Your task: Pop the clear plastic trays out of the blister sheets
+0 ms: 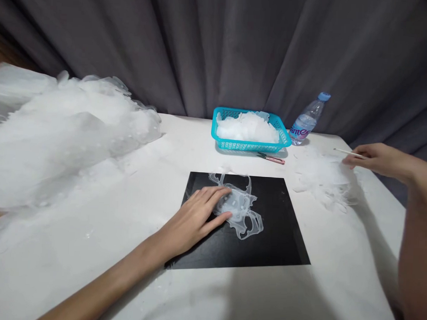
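Note:
My left hand (197, 216) lies flat with fingers stretched out on a clear plastic piece (240, 209) that rests on a black mat (266, 238) in the middle of the white table. My right hand (372, 159) is out at the far right edge of the table, its fingers pinched on a thin white stick (346, 152). Just left of that hand lies a heap of white plastic scraps (324, 181).
A big pile of clear plastic pieces (59, 129) fills the table's left side. At the back stands a turquoise basket (249, 145) holding more white pieces, a pink-handled cutter (272, 158) in front of it, and a water bottle (307, 121) beside it. Grey curtains hang behind.

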A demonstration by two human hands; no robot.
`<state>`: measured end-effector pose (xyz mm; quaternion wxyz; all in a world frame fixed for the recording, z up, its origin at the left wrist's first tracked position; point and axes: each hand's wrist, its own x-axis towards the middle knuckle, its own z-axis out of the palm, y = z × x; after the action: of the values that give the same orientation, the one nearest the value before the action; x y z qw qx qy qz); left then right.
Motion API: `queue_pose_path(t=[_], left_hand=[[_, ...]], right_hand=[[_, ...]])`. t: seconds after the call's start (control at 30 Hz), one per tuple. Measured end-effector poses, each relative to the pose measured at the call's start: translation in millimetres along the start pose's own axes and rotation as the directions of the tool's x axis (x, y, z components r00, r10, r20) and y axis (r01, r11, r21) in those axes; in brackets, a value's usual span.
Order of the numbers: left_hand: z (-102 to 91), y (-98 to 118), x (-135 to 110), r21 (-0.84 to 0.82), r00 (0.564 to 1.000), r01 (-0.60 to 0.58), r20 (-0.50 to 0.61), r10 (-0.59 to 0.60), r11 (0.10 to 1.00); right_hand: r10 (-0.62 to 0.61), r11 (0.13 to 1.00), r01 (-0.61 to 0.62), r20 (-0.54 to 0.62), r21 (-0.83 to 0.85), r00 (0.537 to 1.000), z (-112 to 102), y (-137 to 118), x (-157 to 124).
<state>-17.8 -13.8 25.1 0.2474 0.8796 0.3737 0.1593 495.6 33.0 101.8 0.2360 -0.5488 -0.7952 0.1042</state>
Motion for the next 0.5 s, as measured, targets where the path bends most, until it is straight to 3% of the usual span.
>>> queue_pose_path(t=[0.03,0.1,0.13,0.17,0.23,0.3,0.37,0.43,0.5], left_hand=[[0.8,0,1,0.019,1.000,0.003,-0.008,-0.003,1.000],[2.6,-1,1,0.047,1.000,-0.001,-0.013,0.001,0.999],[3.3,-1,2,0.051,1.000,-0.001,-0.009,0.002,0.999],[3.7,-2,2,0.047,1.000,0.004,-0.002,-0.004,0.999],[3.3,-2,1,0.013,0.999,0.036,0.020,-0.036,0.999],[1.6,-1,1,-0.041,0.996,0.083,0.048,-0.081,0.996],[-0.9,0,1,-0.084,0.993,0.105,0.061,-0.100,0.991],[-3.6,1,-1,-0.103,0.996,0.087,0.040,-0.084,0.991],[-6.2,2,-2,-0.119,0.999,0.044,-0.009,-0.045,0.992]], right_hand=[[0.147,0.971,-0.156,-0.065,-0.180,0.987,-2,8,-2],[0.390,0.785,-0.452,-0.229,-0.423,0.892,0,0,1],[0.460,0.700,-0.542,-0.288,-0.465,0.840,4,-15,6],[0.485,0.692,-0.553,-0.268,-0.465,0.832,10,-34,11],[0.471,0.797,-0.476,-0.112,-0.371,0.875,32,-82,24],[0.354,0.924,-0.320,0.149,-0.212,0.923,65,-126,35],[0.161,0.985,-0.175,0.408,-0.005,0.898,103,-156,41],[-0.026,0.989,-0.047,0.467,0.143,0.884,137,-172,43],[-0.037,0.984,-0.037,0.405,0.172,0.914,161,-178,42]])
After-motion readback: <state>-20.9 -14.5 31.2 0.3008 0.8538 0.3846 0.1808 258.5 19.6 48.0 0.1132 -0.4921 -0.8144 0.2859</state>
